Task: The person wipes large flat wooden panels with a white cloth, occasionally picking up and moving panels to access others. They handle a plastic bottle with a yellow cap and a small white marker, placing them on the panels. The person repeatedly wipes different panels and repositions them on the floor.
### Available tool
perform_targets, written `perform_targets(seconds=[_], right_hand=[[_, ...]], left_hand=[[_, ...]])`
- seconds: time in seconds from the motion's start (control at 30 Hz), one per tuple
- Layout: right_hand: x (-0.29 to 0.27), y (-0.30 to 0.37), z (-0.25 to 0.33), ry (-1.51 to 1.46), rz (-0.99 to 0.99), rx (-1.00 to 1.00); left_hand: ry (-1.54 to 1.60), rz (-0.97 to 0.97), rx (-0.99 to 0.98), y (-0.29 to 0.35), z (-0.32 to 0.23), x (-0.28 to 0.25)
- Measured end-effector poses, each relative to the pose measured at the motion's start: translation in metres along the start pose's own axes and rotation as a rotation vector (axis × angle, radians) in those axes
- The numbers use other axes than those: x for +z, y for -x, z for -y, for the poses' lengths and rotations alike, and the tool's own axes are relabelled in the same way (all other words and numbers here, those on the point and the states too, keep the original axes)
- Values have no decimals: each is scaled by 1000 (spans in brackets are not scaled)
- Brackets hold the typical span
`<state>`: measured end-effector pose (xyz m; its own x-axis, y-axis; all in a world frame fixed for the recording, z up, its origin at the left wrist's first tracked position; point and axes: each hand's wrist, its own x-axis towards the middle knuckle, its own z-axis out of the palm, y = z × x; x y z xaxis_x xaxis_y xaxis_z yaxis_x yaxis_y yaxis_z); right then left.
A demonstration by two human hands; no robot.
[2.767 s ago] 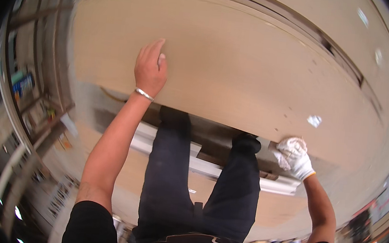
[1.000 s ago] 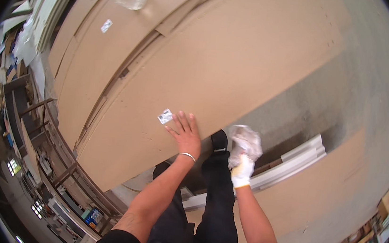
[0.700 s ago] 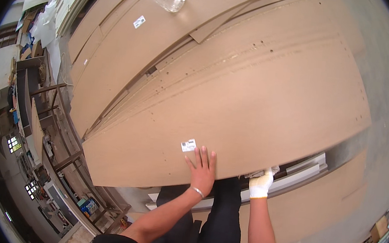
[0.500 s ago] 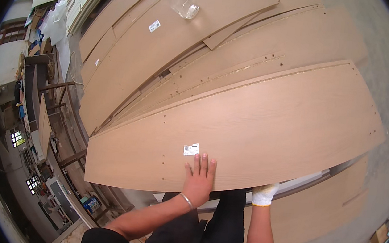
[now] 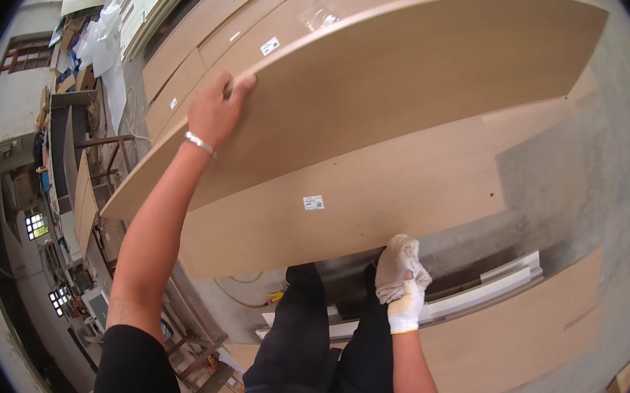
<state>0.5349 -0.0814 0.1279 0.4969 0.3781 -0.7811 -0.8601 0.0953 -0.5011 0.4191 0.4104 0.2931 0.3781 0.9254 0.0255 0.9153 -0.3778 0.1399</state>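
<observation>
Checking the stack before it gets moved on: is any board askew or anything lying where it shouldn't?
The top board is lifted askew off the stack, raised by the left hand. A clear plastic bottle with a yellow cap lies on a far panel. The gloved right hand clutches a rag.

Half a second ago the top wooden panel lies flat on the stack with the left hand pressed palm-down near its close edge, beside the small white label. Now that panel is raised and tilted, its face filling the upper middle of the frame, and the left hand grips its upper edge at upper left, arm stretched out. A lower panel with its own white label is uncovered at centre. The gloved right hand sits lower centre, apparently bunching a grey-white cloth at the lower panel's edge.
</observation>
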Motion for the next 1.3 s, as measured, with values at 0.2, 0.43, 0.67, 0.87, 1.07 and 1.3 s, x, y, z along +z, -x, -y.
perform_targets(seconds=[0.2,0.43,0.67,0.87,1.07,1.3], right_hand=[[-31,-18,-29,-297,-248,263],[-25,-2,-35,-378,-231,219],[-6,17,-49,-395,-305,151],[-4,29,-57,-425,-332,127],[-7,39,-60,-446,-345,98],[-16,36,-62,-491,-330,131]], left_hand=[[-40,42,-49,-85,32,46],[-7,166,-33,-146,61,96],[78,220,79,-140,62,174],[107,416,120,-73,52,228],[26,584,89,-18,59,253],[19,665,0,25,61,248]])
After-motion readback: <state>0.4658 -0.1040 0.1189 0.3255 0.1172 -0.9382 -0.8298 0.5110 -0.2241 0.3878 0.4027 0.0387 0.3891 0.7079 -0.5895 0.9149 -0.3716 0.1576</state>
